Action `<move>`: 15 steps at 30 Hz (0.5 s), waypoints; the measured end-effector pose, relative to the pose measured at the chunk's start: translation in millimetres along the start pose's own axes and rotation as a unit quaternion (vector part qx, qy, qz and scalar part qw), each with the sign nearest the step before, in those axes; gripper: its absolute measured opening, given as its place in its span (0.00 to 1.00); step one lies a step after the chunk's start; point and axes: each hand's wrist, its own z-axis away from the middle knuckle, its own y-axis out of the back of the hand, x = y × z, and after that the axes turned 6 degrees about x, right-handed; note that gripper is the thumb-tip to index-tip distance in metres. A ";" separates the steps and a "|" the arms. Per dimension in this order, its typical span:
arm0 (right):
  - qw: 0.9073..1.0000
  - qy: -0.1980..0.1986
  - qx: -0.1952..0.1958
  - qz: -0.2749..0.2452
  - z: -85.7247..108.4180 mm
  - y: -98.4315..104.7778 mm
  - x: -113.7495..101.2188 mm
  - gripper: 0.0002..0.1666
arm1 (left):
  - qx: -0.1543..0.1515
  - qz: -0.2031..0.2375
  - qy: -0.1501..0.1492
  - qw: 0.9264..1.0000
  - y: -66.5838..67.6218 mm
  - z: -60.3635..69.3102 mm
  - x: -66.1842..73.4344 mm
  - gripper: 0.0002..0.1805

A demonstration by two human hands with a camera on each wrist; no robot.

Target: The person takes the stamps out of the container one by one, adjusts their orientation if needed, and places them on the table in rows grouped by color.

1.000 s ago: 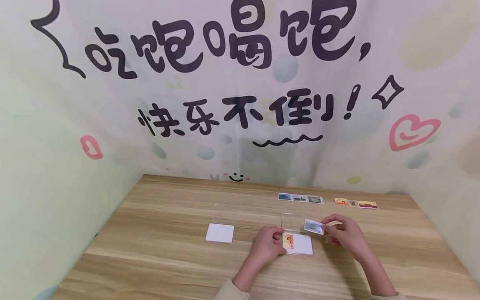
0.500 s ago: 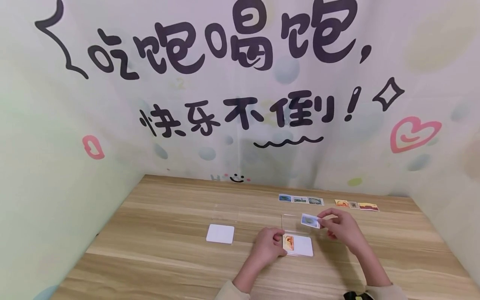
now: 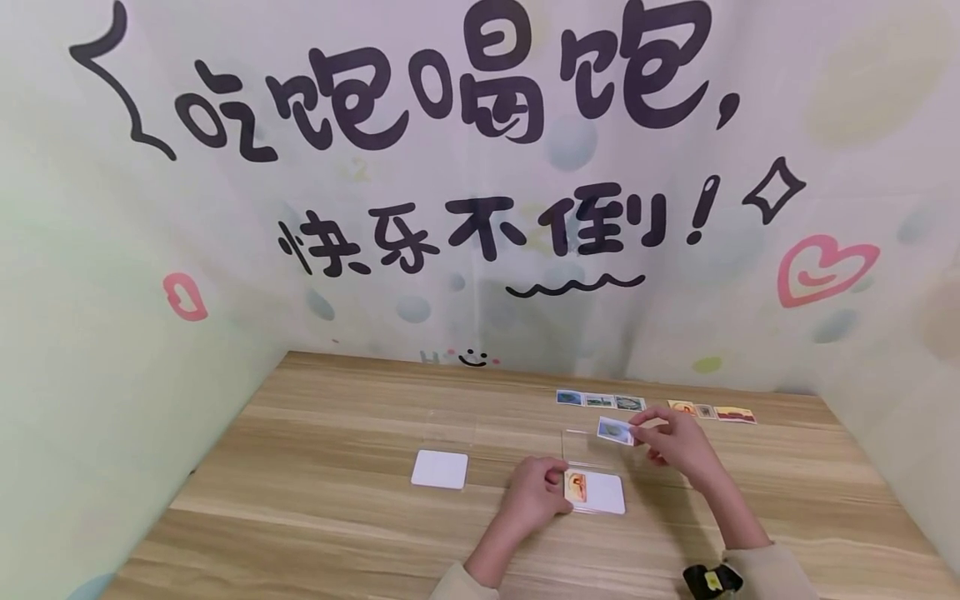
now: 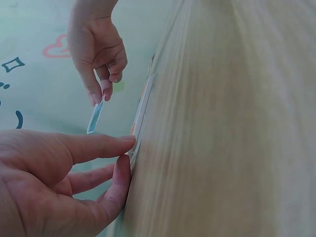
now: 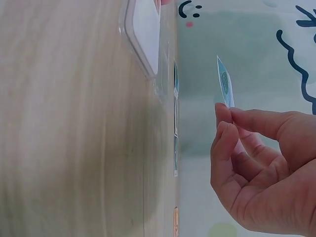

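Blue stamp: pinched by your right hand, raised, farther back than a second ago; placement seems pending. Clear case: left edge clamped in your left hand, unmoved. Orange stamp: beside those fingertips. Bare room: white card, right part, nearer you than your right fingertips.

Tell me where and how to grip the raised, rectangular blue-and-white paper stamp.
Pinch the rectangular blue-and-white paper stamp by its right edge, coming from the right, as the right hand does. It looks thin and flat, raised off the wood-grain table, so an edge pinch should leave its picture mostly uncovered.
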 end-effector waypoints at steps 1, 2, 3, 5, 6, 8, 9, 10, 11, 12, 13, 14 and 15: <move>1.000 -0.002 0.000 0.000 -1.0 -0.4 0.2 0.12 | 0.000 0.000 0.000 1.000 -0.1 0.0 -0.4 0.26; 1.000 -0.003 0.000 -0.001 -2.0 -0.8 0.3 0.12 | 0.000 0.001 -0.001 1.000 -0.1 0.0 -0.5 0.25; 1.000 -0.005 0.000 0.000 -3.1 -1.1 0.6 0.12 | -0.001 0.002 -0.001 1.000 -0.1 0.0 -0.8 0.25; 1.000 -0.006 -0.002 0.003 -5.4 -1.8 0.9 0.12 | -0.002 0.004 0.000 1.000 -0.2 -0.1 -1.5 0.26; 1.000 -0.007 -0.002 0.004 -6.4 -2.2 0.8 0.12 | -0.001 0.003 -0.001 1.000 -0.1 0.0 -1.5 0.26; 1.000 -0.010 -0.003 0.007 -8.4 -2.9 0.5 0.12 | -0.001 0.002 -0.001 1.000 -0.1 0.0 -1.7 0.26; 1.000 -0.011 -0.003 0.009 -9.5 -3.2 0.3 0.12 | -0.001 0.001 -0.001 1.000 -0.2 0.0 -2.1 0.26; 1.000 -0.011 -0.004 0.010 -10.6 -3.5 0.1 0.12 | -0.001 0.000 -0.001 1.000 -0.2 0.0 -2.0 0.26; 1.000 -0.012 -0.004 0.010 -11.5 -3.8 -0.1 0.12 | -0.001 -0.001 -0.002 1.000 -0.1 0.0 -1.7 0.26; 1.000 -0.013 -0.004 0.009 -12.3 -4.1 -0.5 0.12 | -0.001 -0.001 -0.002 1.000 0.0 0.1 -1.5 0.26; 1.000 -0.014 -0.005 0.010 -13.3 -4.3 -0.5 0.12 | -0.001 -0.001 -0.001 1.000 0.0 0.2 -1.4 0.26; 1.000 -0.012 -0.007 0.009 -14.1 -4.5 -0.6 0.13 | -0.002 -0.001 -0.001 1.000 0.1 0.3 -1.2 0.26; 1.000 -0.013 -0.008 0.009 -14.9 -4.7 -0.8 0.13 | -0.002 -0.001 0.000 1.000 0.2 0.5 -1.0 0.26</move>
